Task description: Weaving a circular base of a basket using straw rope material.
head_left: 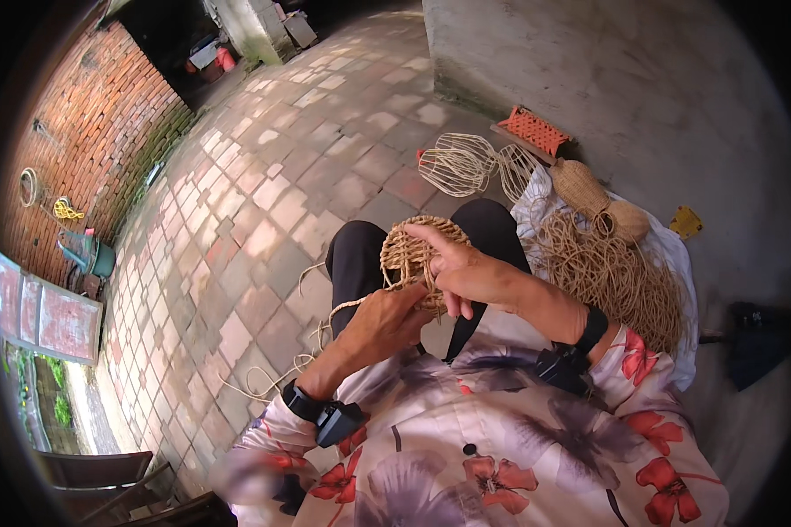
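Observation:
A small woven basket [401,255] of tan twisted straw cord rests between my knees, its openwork side showing on the left. My left hand [394,314] is closed on its near edge, fingertips partly hidden. From the right, my right hand [457,268] grips the basket, with the index finger laid across its top and the lower fingers curled by the near edge. The right thumb cannot be made out. A loose length of straw cord [347,305] trails from the work past my left wrist to the ground.
To my right, a heap of straw cord [602,272] lies on a white sheet [687,299] beside woven, bulb-shaped pieces [578,186]. Beyond are a pale cord bundle [457,165] and an orange plastic crate [536,130] against the wall. Paving covers the ground ahead.

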`<move>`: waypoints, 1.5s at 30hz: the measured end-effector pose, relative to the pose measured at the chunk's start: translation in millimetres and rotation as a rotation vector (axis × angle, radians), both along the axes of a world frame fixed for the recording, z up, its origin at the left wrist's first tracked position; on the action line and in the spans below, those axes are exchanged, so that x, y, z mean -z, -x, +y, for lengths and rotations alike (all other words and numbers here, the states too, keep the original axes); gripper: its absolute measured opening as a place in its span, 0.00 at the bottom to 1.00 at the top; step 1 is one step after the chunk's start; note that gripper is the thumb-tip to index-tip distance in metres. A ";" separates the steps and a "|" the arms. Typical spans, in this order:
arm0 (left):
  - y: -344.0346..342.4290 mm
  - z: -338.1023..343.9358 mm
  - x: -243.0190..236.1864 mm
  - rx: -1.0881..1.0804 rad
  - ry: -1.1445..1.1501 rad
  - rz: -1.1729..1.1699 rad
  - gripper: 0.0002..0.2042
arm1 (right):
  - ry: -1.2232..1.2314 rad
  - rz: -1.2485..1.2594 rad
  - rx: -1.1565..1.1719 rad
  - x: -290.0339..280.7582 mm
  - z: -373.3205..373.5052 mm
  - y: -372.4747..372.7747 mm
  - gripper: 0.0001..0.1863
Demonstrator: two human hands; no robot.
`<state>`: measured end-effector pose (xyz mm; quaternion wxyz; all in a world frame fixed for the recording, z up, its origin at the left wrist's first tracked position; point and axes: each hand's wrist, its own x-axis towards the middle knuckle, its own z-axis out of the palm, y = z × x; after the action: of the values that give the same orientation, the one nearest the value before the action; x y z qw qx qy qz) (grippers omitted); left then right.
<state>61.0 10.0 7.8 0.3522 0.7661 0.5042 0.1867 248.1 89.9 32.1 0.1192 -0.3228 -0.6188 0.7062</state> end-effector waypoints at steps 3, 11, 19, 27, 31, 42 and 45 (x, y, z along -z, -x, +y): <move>1.5 -3.4 9.9 0.020 -0.112 -0.043 0.08 | -0.183 -0.168 -0.047 -13.5 -4.5 1.7 0.42; -13.1 -16.3 2.9 -0.125 -0.133 -0.098 0.11 | -0.619 -0.095 0.111 17.3 -19.9 -11.5 0.34; -24.6 -25.3 20.1 -0.287 -0.280 -0.184 0.12 | 0.099 0.279 0.309 13.1 -17.9 -32.1 0.15; -18.5 -16.0 3.5 -0.221 -0.574 -0.033 0.12 | 0.032 0.302 0.309 23.7 -3.9 -33.6 0.11; -17.9 -15.7 4.6 -0.199 -0.576 -0.013 0.11 | -0.759 -0.067 0.337 29.6 -19.6 -23.3 0.08; -8.9 -15.3 19.4 -0.267 -0.551 -0.013 0.11 | 0.277 0.366 0.398 46.6 -8.5 -96.7 0.10; -4.1 -20.7 21.2 -0.223 -0.581 -0.072 0.17 | -0.051 0.030 0.751 81.2 7.1 -139.9 0.07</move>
<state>65.1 -10.7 -13.4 0.1135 0.7675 0.4978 0.3876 388.1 96.9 -49.1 0.3873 -0.5137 -0.4728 0.6021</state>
